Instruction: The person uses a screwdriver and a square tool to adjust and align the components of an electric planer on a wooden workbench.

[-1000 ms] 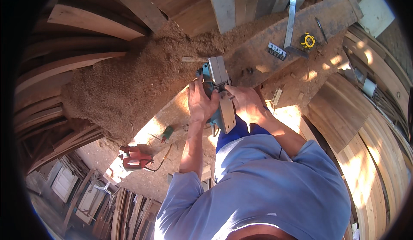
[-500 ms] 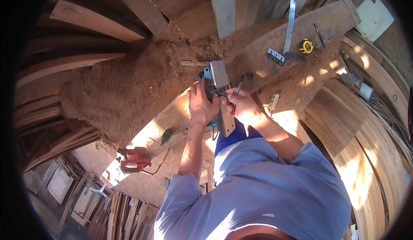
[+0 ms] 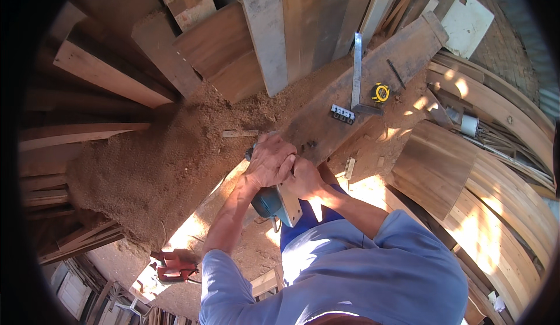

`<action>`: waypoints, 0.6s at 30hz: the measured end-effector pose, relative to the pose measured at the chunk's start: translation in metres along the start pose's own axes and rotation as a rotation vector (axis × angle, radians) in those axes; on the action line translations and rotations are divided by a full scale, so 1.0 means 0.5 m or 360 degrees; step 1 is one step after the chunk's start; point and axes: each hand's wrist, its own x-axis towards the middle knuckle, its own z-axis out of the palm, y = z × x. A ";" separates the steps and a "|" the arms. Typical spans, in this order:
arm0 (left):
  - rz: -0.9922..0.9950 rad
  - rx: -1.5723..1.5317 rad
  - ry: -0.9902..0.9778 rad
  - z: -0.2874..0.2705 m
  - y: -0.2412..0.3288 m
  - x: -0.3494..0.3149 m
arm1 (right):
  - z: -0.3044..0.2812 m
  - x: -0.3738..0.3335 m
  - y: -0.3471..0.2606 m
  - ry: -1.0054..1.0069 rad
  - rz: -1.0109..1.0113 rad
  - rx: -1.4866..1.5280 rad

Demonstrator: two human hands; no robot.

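Note:
A teal electric planer [image 3: 268,201] is tipped on its side near my lap, its pale flat sole [image 3: 289,204] turned to the right. Wrapped over its far end is my left hand [image 3: 270,160], closed, hiding most of that end. My right hand [image 3: 304,179] is closed too and presses against the left at the sole side. A thin metal tool showed in it earlier; whatever it grips now is hidden behind the fingers.
On the long wooden beam [image 3: 309,115] lie a metal square [image 3: 357,71], a yellow tape measure [image 3: 381,93], a small metal block [image 3: 342,114] and a dark thin stick [image 3: 396,74]. A red power tool [image 3: 173,266] sits lower left. Shavings [image 3: 134,179] and boards [image 3: 262,33] surround me.
My hands have come together over the planer's far end. The thin metal tool in my right hand has gone out of sight. The view has shifted, moving the beam's tools left and down.

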 end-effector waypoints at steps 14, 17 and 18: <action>0.0124 -0.0020 0.0012 -0.012 -0.023 -0.008 | -0.010 -0.001 -0.025 0.0021 -0.0316 0.0088; 0.0129 -0.0011 -0.0014 -0.008 -0.030 -0.009 | -0.017 0.005 -0.018 -0.0086 -0.0332 0.0232; 0.0178 -0.0045 0.0029 -0.008 -0.032 -0.011 | -0.015 0.007 -0.012 -0.0097 -0.0365 0.0190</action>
